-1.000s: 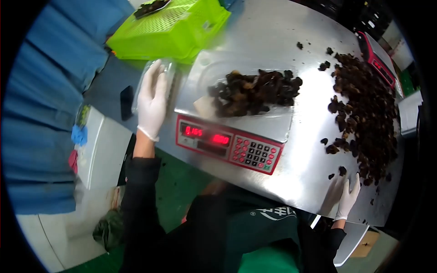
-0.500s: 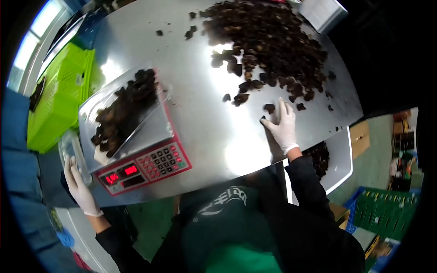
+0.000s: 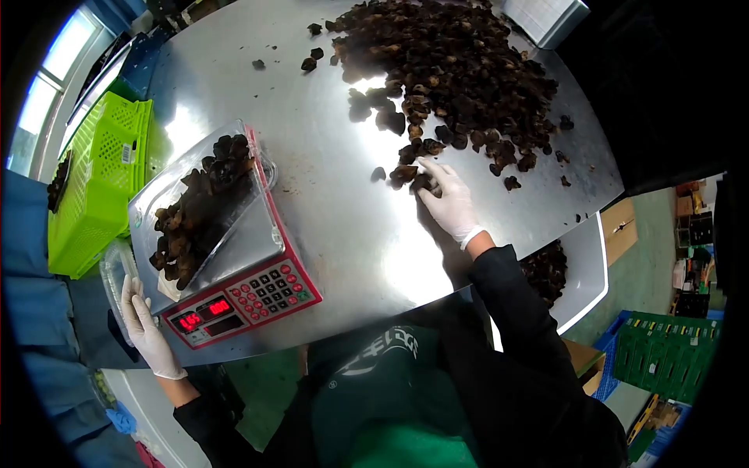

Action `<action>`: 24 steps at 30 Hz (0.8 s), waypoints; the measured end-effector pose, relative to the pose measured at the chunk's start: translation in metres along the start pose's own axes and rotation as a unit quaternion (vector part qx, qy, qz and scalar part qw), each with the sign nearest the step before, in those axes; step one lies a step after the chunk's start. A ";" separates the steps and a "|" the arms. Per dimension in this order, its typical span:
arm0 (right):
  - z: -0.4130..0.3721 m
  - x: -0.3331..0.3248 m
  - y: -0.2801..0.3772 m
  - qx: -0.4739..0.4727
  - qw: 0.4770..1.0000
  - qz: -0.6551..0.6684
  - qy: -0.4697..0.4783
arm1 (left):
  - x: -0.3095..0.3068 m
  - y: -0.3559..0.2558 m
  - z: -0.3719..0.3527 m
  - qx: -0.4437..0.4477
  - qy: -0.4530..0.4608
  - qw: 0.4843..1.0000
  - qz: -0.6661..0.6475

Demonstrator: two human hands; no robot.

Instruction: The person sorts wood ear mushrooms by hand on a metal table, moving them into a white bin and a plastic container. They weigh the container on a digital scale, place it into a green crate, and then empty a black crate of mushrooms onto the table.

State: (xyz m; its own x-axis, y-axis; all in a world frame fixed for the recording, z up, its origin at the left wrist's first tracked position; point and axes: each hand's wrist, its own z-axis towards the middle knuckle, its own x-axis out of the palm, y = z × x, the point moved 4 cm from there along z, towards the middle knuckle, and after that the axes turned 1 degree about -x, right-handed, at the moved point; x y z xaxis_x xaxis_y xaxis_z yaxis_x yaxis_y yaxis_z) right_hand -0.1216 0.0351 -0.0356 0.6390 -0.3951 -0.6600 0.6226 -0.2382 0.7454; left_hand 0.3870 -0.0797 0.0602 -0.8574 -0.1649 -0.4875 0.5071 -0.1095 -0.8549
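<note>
My right hand (image 3: pixel 450 201), in a white glove, has its fingers curled round a dark brown piece at the near edge of a large pile of dark dried pieces (image 3: pixel 460 78) on the metal table (image 3: pixel 351 195). My left hand (image 3: pixel 150 331), also gloved, rests against a clear plastic lid or tray (image 3: pixel 121 273) left of the scale, fingers extended. The red-framed scale (image 3: pixel 269 292) shows lit red digits. On its pan sits a clear container heaped with dark pieces (image 3: pixel 203 207).
A bright green basket (image 3: pixel 101 179) stands left of the scale. Below the table's right edge is a white bin (image 3: pixel 585 273) holding dark pieces. A white box (image 3: pixel 546 19) sits at the upper right. Green crates (image 3: pixel 667 355) stand at the lower right.
My right hand has moved left and up to the pile's edge and closed round a piece. My left hand has shifted slightly down and right beside the scale.
</note>
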 end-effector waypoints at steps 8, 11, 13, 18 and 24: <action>0.042 0.008 0.001 -0.018 0.992 -0.057 0.112 | -0.005 0.004 -0.001 -0.019 -0.015 1.000 0.007; 0.050 0.009 0.008 -0.029 0.994 -0.055 0.092 | -0.003 0.005 0.000 -0.010 -0.007 1.000 0.016; 0.056 0.002 0.014 -0.045 0.997 -0.015 0.060 | 0.000 0.000 -0.002 -0.005 -0.017 1.000 0.013; 0.071 -0.017 0.054 0.023 0.968 0.237 0.077 | 0.002 -0.006 0.008 0.016 -0.021 0.999 0.037; 0.078 0.028 0.187 -0.098 0.934 0.297 0.171 | 0.033 -0.034 0.021 0.105 -0.017 0.992 0.070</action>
State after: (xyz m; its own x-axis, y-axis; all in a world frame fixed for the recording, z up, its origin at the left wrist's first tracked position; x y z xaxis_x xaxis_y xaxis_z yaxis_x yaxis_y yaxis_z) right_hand -0.0228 -0.0901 0.0920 0.9842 -0.0914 -0.1515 0.1615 0.1137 0.9803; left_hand 0.3435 -0.1024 0.0767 -0.7760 -0.2256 -0.5890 0.6307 -0.2843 -0.7221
